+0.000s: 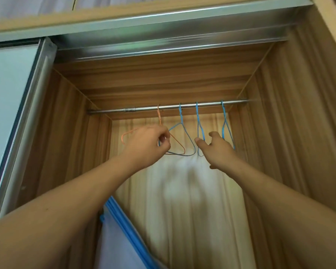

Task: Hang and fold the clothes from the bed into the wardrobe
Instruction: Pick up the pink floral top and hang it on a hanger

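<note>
1 wardrobe (299, 113), open | 1 sliding door (8, 103) on its left | 1 rail (144, 109) near its top | my left hand (147, 144) gripping the orange hanger (124, 135) | my right hand (215, 150) released, thumb and forefinger spread at the middle blue hanger (197, 121) | 4 hangers on the rail: 1 orange, 3 blue

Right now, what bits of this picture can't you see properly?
Head view only:
Left hand: its curled fingers hide whether it pinches the orange wire hanger, the nearest blue wire hanger, or both.
Right hand: its back hides the fingertips, so contact with the rightmost blue wire hanger is unclear.
Pale sheet with blue edging: blurred, cut off by the bottom edge.
Clothes and bed: outside the frame.
</note>
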